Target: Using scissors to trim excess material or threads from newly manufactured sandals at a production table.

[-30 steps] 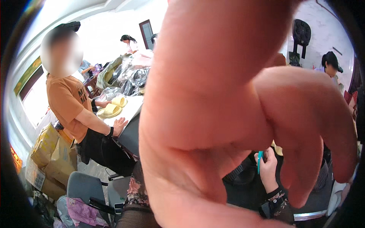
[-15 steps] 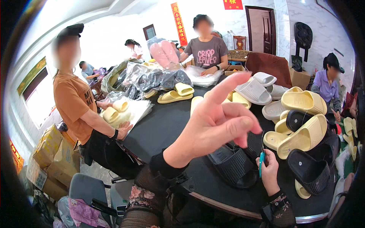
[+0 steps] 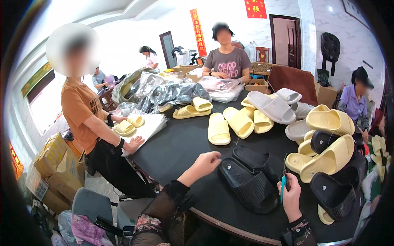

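**Hands at a pair of black slides on the dark round counter**

I look down on a big dark round counter [image 3: 180,147] that fills the middle of my view. People sit and stand around it: one in an orange shirt [image 3: 80,108] on my left with a hand flat on a stack of clear plastic bags [image 3: 143,129], one in a grey shirt [image 3: 227,61] at the far side, one in purple [image 3: 353,102] on the right.

A heap of crumpled clear and dark wrapping [image 3: 164,92] lies at the far left of the counter. On the right rises a pile of pale yellow, white and black slides [image 3: 324,139]. Two loose yellow slides [image 3: 227,125] lie side by side near the centre.

Right in front of me lie two black slides [image 3: 250,178], sole up, touching each other.

My left hand [image 3: 205,162] rests on the counter just left of the black slides, its fingers curled loosely together, the tips at the nearer slide's edge; I cannot tell whether they grip anything. My right hand [image 3: 291,192] sits at the near right end of the pair, fingers clamped on small teal-handled scissors [image 3: 283,184] held upright.
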The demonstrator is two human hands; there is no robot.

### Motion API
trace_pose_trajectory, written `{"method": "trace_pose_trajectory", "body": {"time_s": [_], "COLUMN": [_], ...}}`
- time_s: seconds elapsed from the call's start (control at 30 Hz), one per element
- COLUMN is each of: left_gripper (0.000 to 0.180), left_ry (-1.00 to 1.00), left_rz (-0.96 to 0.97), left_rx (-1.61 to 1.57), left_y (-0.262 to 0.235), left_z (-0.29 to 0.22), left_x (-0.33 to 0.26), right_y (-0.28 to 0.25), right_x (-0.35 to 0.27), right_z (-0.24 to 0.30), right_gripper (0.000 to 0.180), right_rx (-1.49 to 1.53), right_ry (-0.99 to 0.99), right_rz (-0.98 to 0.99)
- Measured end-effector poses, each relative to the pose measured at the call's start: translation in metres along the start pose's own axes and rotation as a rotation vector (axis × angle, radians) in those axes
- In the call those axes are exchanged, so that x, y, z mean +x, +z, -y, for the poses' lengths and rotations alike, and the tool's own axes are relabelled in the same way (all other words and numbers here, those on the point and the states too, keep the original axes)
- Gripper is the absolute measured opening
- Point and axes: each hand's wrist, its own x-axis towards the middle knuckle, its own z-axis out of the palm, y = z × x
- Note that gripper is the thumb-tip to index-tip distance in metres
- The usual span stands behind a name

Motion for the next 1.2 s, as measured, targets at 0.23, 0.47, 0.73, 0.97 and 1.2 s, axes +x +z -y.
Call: {"method": "trace_pose_trajectory", "body": {"time_s": [0.23,0.47,0.73,0.97,1.2], "left_gripper": [0.029,0.054,0.046,0.068,0.083], "left_ry": [-0.017,-0.25,-0.357,-0.452,-0.174], "left_rz": [0.033,-0.019,-0.69,-0.882,-0.548], "left_rx": [0.08,-0.323,-1.135,-1.585,-1.865], "left_y": [-0.012,-0.037,-0.103,-0.188,-0.163], "left_z": [0.011,0.015,0.045,0.119,0.004], "left_x": [-0.064,-0.098,-0.08,-0.066,0.035], "right_y": [-0.003,0.0,-0.003,0.005,-0.006], "right_x": [-0.002,0.001,0.003,0.001,-0.001], "right_z": [0.0,-0.002,-0.006,-0.008,-0.016], "right_gripper": [0.029,0.031,0.03,0.028,0.034], "right_rx": [-0.053,-0.002,-0.007,-0.001,-0.008], "right_ry": [-0.009,0.041,0.027,-0.061,-0.006], "right_rz": [0.018,0.035,0.033,0.079,0.037]}}
